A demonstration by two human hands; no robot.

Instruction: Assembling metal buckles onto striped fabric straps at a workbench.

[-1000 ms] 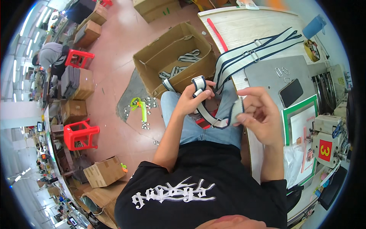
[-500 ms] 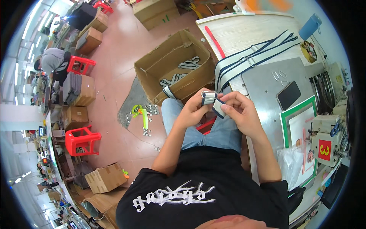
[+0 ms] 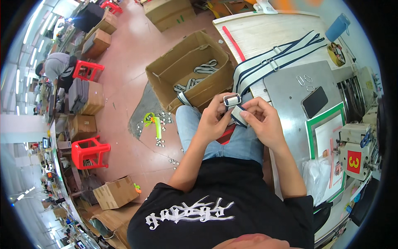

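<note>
Over my lap, my left hand [image 3: 213,121] pinches a metal slide buckle [image 3: 225,102] with a white, navy-edged webbing strap [image 3: 239,115] passing through it. The strap's end sits between the thumb and fingers of my right hand [image 3: 265,123], just right of and below the buckle. Both hands are closed and close together. Beyond them, more straps of the same webbing [image 3: 253,71] lie over the table edge with metal buckles [image 3: 270,64] on them. Three loose wire loops [image 3: 307,79] rest on the metal plate.
An open cardboard box [image 3: 166,93] with several straps stands ahead of my knees. The table [image 3: 248,31] at right holds a phone [image 3: 315,102], a red strip [image 3: 234,44], a green-edged frame [image 3: 310,141] and a sewing machine [image 3: 352,145]. Red stools [image 3: 93,152] stand left; a person [image 3: 60,66] bends beyond.
The buckle has tilted and now shows its open frame more clearly. My right hand's strap end has turned its broad face upward. Both hands stay over my lap.
</note>
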